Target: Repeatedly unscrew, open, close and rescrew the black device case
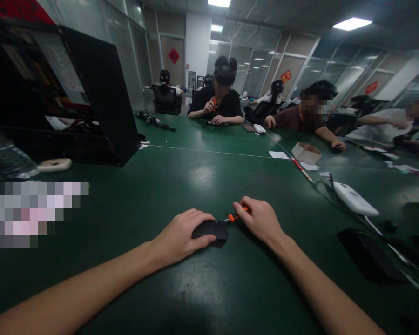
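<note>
A flat black rectangular box-like part (212,230) lies on the green table in the middle of the view. My left hand (188,230) is closed round its left side, fingers on the far edge and thumb on the near edge. In my right hand (260,216) is a screwdriver (232,217) with an orange and black handle, gripped between thumb and fingers. Its metal shaft points left, and the tip is at the far right corner of the black part. Whether the tip touches it I cannot tell.
An open black computer case (101,93) stands at the left. On the right are a white power strip (356,198), a black box (370,256) and a small cardboard box (306,152). Across the table (195,288) several people sit, one person (225,100) holding a screwdriver.
</note>
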Motion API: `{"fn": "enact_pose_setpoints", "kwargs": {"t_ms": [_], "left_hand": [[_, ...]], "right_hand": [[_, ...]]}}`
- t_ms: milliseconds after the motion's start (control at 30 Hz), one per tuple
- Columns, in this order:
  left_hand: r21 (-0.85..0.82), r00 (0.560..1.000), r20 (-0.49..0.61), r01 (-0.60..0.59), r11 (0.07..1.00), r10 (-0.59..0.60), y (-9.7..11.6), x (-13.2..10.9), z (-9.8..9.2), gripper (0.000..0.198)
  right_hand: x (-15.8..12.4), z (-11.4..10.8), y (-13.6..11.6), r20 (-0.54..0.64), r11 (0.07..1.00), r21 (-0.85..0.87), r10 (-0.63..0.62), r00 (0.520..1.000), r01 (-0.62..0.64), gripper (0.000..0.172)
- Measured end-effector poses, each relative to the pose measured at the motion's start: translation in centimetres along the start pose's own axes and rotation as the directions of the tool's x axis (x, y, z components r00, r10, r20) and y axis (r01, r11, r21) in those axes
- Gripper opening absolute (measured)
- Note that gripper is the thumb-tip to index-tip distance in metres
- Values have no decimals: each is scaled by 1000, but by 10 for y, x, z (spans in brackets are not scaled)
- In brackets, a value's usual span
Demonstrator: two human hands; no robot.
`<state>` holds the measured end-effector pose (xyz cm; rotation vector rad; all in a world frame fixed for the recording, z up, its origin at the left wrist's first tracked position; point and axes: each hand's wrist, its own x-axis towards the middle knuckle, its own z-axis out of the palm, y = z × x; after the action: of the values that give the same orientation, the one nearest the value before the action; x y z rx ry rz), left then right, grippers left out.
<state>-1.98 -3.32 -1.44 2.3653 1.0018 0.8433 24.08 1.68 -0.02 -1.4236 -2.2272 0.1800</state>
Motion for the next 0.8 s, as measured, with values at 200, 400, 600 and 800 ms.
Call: {"fn": "enact_pose_setpoints", "kwargs": {"t_ms": [200, 400, 600, 800], "left_hand": [[-7, 1000, 16, 19, 1000, -19, 1, 1, -1, 32], [-24, 998, 50, -23, 999, 24, -5, 2, -7, 38], [-21, 1000, 29, -8, 1000, 9, -11, 1, -7, 34], [-17, 1000, 28, -8, 1000, 9, -12, 2, -6, 33]], "right_hand": [[-3, 1, -4, 126, 983, 23, -184, 975, 182, 45], [-3, 0, 6, 0, 989, -46, -143, 990, 143, 51], [-1, -2, 11, -71, 989, -88, -125, 990, 119, 50], [-1, -4, 10, -93, 986, -107, -141, 986, 131, 49]]}}
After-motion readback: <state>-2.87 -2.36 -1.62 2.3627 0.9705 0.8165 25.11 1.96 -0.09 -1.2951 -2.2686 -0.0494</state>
